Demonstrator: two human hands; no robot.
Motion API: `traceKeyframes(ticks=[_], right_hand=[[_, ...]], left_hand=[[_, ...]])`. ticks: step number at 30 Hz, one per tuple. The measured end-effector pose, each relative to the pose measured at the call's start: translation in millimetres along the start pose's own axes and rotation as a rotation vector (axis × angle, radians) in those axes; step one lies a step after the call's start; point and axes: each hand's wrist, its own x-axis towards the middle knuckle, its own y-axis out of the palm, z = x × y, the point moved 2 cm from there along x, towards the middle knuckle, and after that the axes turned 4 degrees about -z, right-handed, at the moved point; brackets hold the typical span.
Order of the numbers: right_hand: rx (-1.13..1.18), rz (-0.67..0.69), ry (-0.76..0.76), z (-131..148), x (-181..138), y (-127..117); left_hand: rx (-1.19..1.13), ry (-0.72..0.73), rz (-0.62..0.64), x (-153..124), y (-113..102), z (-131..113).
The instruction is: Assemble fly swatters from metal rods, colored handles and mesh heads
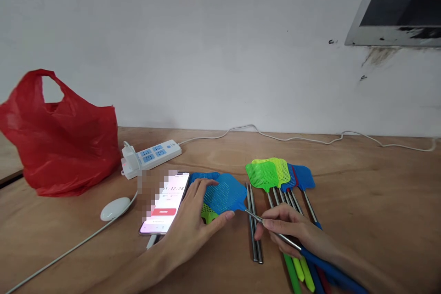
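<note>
Far to the left of the grip stand a red bag (65,142) and a power strip (151,156), then a phone (168,202) just beside the left hand (193,225). This hand clasps the blue swatter head (223,195) on the table, fingers on top. At its neck touches the tip of the metal rod (254,216), which the right hand (289,229) pinches firmly just behind. I judge the mesh light and bendy and the rod stiff and smooth, so both are best held close to the neck. Under the rod lie loose rods (255,239); beyond them, finished swatters (275,174).
</note>
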Motion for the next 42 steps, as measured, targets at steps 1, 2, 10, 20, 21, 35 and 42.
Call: traceKeyframes(ticks=[1, 2, 10, 20, 21, 35, 42], right_hand=[[-0.002, -0.001, -0.002, -0.4, 0.5, -0.5], [-0.008, -0.002, -0.004, -0.5, 0.7, -0.6], [-0.053, -0.043, 0.002, 2.6, -2.3, 1.4], [-0.115, -0.084, -0.006, 5.1, -2.9, 3.0], [-0.123, -0.086, -0.004, 6.1, -3.2, 3.6], [-0.223, -0.082, -0.048, 2.3, -3.1, 5.7], [-0.237, -0.101, -0.052, 0.3, -2.7, 5.3]], left_hand=[[0.0, 0.003, -0.002, -0.3, -0.2, 0.2], [-0.001, 0.004, -0.002, -0.5, -0.6, 0.3], [-0.213, -0.064, -0.097, 3.9, -5.8, 2.3], [-0.604, -0.264, -0.133, 11.2, -4.2, 15.6], [-0.606, -0.267, -0.133, 11.2, -4.5, 14.7], [-0.699, -0.279, -0.021, 1.3, 1.6, -1.0], [-0.647, -0.292, 0.012, -0.3, 2.2, 0.3]])
